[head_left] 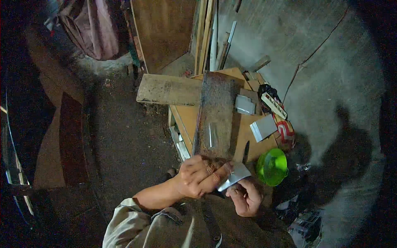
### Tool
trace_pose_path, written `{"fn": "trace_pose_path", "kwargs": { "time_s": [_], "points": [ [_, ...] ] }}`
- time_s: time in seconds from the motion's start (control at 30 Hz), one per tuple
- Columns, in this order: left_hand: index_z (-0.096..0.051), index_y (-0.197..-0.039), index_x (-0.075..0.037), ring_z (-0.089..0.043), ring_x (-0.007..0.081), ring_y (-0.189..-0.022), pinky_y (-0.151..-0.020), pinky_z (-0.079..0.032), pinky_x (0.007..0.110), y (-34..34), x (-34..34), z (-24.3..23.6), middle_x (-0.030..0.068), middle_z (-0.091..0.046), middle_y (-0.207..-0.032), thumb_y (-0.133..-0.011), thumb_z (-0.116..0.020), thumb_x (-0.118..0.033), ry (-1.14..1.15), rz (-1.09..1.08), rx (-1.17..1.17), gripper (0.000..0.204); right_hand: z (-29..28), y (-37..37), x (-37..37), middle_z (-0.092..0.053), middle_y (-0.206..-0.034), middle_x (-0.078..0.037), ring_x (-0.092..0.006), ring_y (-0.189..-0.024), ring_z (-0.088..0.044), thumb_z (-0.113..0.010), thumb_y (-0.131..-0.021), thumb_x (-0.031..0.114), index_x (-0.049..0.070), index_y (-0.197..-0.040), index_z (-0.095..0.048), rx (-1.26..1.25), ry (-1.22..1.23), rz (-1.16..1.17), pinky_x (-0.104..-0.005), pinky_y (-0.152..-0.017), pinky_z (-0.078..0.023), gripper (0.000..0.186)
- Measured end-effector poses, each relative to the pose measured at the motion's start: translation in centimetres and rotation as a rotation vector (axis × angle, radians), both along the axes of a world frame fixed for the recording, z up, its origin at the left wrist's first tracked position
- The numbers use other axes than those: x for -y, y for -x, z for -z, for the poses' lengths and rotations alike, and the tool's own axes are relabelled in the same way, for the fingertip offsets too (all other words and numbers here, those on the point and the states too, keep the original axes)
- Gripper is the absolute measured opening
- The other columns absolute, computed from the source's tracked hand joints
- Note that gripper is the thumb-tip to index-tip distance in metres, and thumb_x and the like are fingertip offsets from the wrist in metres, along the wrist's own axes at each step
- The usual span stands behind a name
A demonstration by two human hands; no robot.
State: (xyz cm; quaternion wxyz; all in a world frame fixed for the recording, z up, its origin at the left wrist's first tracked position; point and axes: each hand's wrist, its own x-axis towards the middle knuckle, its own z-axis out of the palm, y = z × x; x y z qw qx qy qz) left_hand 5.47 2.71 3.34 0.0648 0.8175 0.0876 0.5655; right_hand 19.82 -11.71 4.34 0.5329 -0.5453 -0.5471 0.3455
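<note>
My left hand (199,177) is closed on a small silvery plate (235,173), its fingers lying over the plate's left part. My right hand (246,198) grips the same plate from below and right, fingers curled. Both hands are low over the near end of a dark, worn board (217,107). On that board lies a small clear, shiny strip (211,134). A dark knife-like blade (246,151) rests just beyond my right hand. Stacks of flat silvery pieces (261,128) (245,105) sit to the right of the board.
A green bucket (273,167) stands right of my hands. A plank (165,89) crosses the far left of the makeshift bench, and a white power strip (273,105) lies at its right. Timber (202,33) and pipes lean behind, near hanging cloth (95,29); a cracked wall (322,70) borders the right.
</note>
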Motion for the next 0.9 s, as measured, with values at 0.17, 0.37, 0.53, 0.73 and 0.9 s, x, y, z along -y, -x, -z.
{"fn": "trace_pose_path", "kwargs": {
  "time_s": [0.17,0.37,0.53,0.73,0.9],
  "points": [
    [-0.064,-0.093,-0.001,-0.058,0.0146,-0.060,-0.052,-0.044,0.023,0.0,-0.6,0.1,0.0051,-0.062,-0.076,-0.059,-0.056,-0.014,0.030,-0.020,-0.043,0.038,-0.6,0.5,-0.6,-0.059,-0.096,-0.011,-0.0145,-0.079,-0.055,-0.055,-0.082,-0.001,-0.002,-0.113,-0.046,-0.465,0.123,-0.017,-0.0257,-0.074,-0.045,0.032],
    [-0.053,-0.069,-0.001,-0.060,0.0171,-0.066,-0.054,-0.048,0.031,1.6,-2.8,1.2,0.0083,-0.061,-0.071,-0.087,-0.050,-0.025,0.579,-0.210,-0.057,0.031,2.3,-1.3,0.0,-0.054,-0.093,-0.011,-0.0118,-0.069,-0.051,-0.057,-0.082,0.005,0.001,-0.114,-0.040,-0.101,0.128,0.099,-0.0259,-0.062,-0.044,0.037],
    [-0.064,-0.088,0.000,-0.060,0.0160,-0.064,-0.059,-0.047,0.027,-0.6,0.3,2.5,0.0129,-0.064,-0.080,-0.077,-0.058,0.002,1.091,0.228,-0.100,0.013,1.3,-3.8,-4.5,-0.056,-0.093,-0.006,-0.0139,-0.091,-0.054,-0.067,-0.076,0.014,0.002,-0.112,-0.047,-0.123,0.168,0.145,-0.0273,-0.079,-0.043,0.043],
    [-0.061,-0.095,0.001,-0.059,0.0147,-0.077,-0.070,-0.046,0.028,-2.6,-0.1,5.6,0.0127,-0.064,-0.085,-0.081,-0.055,-0.003,1.191,0.381,-0.509,0.016,4.6,-5.1,-5.8,-0.056,-0.069,0.000,-0.0079,-0.063,-0.051,-0.070,-0.074,0.018,0.002,-0.099,-0.057,-0.461,0.353,-0.119,-0.0227,-0.060,-0.043,0.032],
    [-0.052,-0.111,0.003,-0.056,0.0191,-0.094,-0.084,-0.045,0.032,-3.0,-0.2,8.6,0.0119,-0.057,-0.108,-0.091,-0.035,-0.031,1.488,0.459,-0.391,0.042,6.4,-5.7,-5.6,-0.052,-0.078,0.001,-0.0075,-0.064,-0.047,-0.071,-0.073,0.012,0.003,-0.098,-0.053,-0.485,0.570,0.082,-0.0228,-0.060,-0.041,0.032]
  ]
}}
